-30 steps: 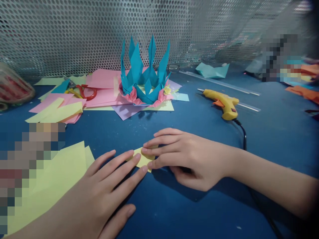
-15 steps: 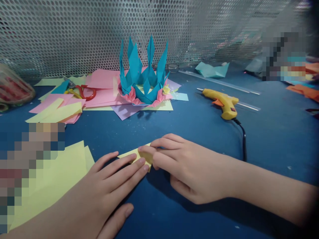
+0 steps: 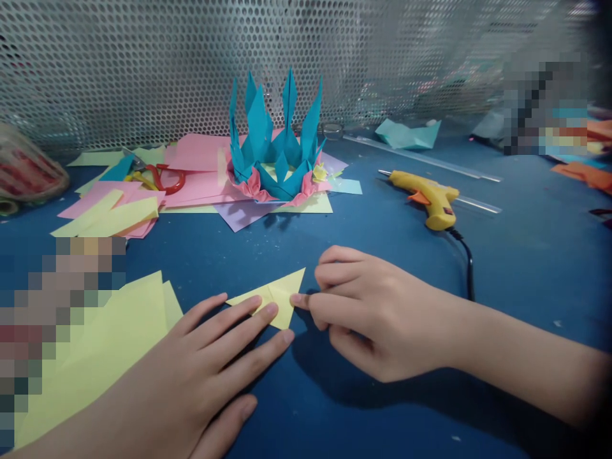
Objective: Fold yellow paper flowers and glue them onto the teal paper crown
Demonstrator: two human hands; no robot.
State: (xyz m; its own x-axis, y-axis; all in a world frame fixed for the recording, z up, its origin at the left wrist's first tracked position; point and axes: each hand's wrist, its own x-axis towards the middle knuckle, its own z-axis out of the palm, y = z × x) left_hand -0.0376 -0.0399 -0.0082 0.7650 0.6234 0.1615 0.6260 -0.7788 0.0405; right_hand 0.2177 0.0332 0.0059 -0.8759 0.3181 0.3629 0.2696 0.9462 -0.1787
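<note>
A small yellow paper (image 3: 287,284), folded into a triangle, lies flat on the blue table. My left hand (image 3: 205,350) rests palm down with its fingers spread, two fingertips pressing on the paper's left and lower part. The forefinger of my right hand (image 3: 377,312) touches the paper's right edge, while its other fingers are curled in with nothing seen between them. Beside my left wrist lie larger yellow sheets (image 3: 109,338), partly covered by that hand and arm.
A blue and pink folded-paper piece (image 3: 277,172) with tall points stands behind on coloured sheets. Red-handled scissors (image 3: 167,178) lie among paper scraps. To the right are a yellow glue gun (image 3: 425,194), its black cord, clear glue sticks (image 3: 421,158) and a light-blue folded paper (image 3: 408,134).
My right hand has drawn back to the right and its fingers have curled, uncovering the triangle's upper corner. My left hand stays nearly still, one finger shifting off the paper.
</note>
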